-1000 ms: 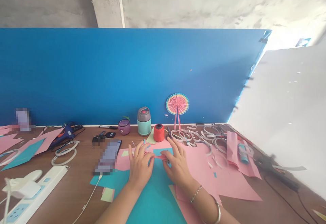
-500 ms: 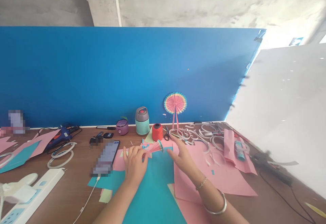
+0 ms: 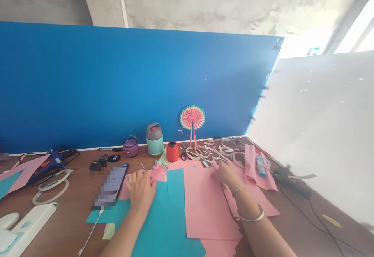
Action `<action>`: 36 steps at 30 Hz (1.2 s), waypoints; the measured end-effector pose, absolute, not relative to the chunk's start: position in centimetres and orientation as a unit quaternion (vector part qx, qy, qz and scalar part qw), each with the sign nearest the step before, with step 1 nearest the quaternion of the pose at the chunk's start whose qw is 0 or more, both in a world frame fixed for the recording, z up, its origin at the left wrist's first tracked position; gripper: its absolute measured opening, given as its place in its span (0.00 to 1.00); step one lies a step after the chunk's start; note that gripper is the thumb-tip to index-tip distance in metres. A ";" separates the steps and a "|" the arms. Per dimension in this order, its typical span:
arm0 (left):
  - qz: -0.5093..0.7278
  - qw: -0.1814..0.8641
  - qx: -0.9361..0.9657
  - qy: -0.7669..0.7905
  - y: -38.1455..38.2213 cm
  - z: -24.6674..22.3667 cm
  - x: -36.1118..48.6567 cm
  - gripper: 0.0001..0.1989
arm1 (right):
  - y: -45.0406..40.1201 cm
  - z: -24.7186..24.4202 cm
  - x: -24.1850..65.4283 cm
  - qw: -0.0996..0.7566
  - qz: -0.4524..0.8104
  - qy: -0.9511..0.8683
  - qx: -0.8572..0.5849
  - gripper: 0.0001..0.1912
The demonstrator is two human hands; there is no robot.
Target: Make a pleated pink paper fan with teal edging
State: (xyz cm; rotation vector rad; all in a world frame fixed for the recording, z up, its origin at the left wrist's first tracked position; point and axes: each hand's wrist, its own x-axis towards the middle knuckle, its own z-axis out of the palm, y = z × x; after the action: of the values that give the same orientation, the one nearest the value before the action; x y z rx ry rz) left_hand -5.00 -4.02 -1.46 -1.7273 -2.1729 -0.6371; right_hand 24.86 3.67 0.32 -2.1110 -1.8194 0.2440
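Note:
My left hand (image 3: 141,190) is closed around the lower end of a small pleated paper fan (image 3: 159,170), pink with a striped, multicoloured edge. It rests over the left part of the teal paper (image 3: 166,214). My right hand (image 3: 224,175) is at the top right corner of a large pink sheet (image 3: 206,206), its fingers bent downward; whether they pinch anything is hidden. A round pleated fan (image 3: 192,117) on two pink legs stands against the blue panel. The red thread spool (image 3: 172,152) and dark scissors (image 3: 183,154) are just in front of it.
White coiled strips (image 3: 204,152) lie behind my right hand. To the left are a phone (image 3: 112,185), a purple pot (image 3: 131,147), a teal flask (image 3: 154,140), a blue glue gun (image 3: 48,165) and a power strip (image 3: 32,229). A folded pink piece (image 3: 250,161) lies right.
The view has turned right. My right hand has moved right and its fingers have bent down. The pink sheet lies straighter. The small fan stays in my left hand.

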 end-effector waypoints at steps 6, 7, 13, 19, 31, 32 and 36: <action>-0.248 0.146 -0.618 -0.732 -4.0 -1.9 -4.9 0.13 | 3.7 0.7 24.2 0.116 0.124 -0.673 -0.720 0.06; -0.259 0.146 -0.626 -0.721 -3.9 -1.9 -4.8 0.13 | 3.6 0.9 24.1 0.114 0.121 -0.676 -0.718 0.06; -0.305 0.017 -0.803 -0.511 -4.8 -1.6 -3.1 0.15 | 3.1 1.1 23.0 0.136 0.084 -0.689 -0.707 0.08; -0.257 -0.090 -0.868 -0.416 -6.5 -1.1 -1.1 0.20 | 2.8 -0.7 21.4 0.296 0.322 -0.688 -0.578 0.04; -0.119 -0.222 -0.841 -0.479 -6.5 -1.0 -1.7 0.28 | 2.1 -1.5 20.8 0.207 0.325 -0.745 -0.545 0.09; -0.113 -0.229 -0.840 -0.478 -6.5 -1.0 -1.7 0.29 | 2.2 -1.5 20.8 0.204 0.314 -0.747 -0.549 0.12; -0.094 -0.250 -0.849 -0.456 -6.5 -0.7 -1.6 0.31 | 2.5 -1.0 21.3 0.242 0.200 -0.718 -0.622 0.13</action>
State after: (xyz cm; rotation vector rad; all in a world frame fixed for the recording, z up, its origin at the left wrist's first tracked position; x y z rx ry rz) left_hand -1.56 -6.54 -0.67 -3.1971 -1.7195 -0.3554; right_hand 21.28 2.54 -0.98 -1.6993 -1.9613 0.5467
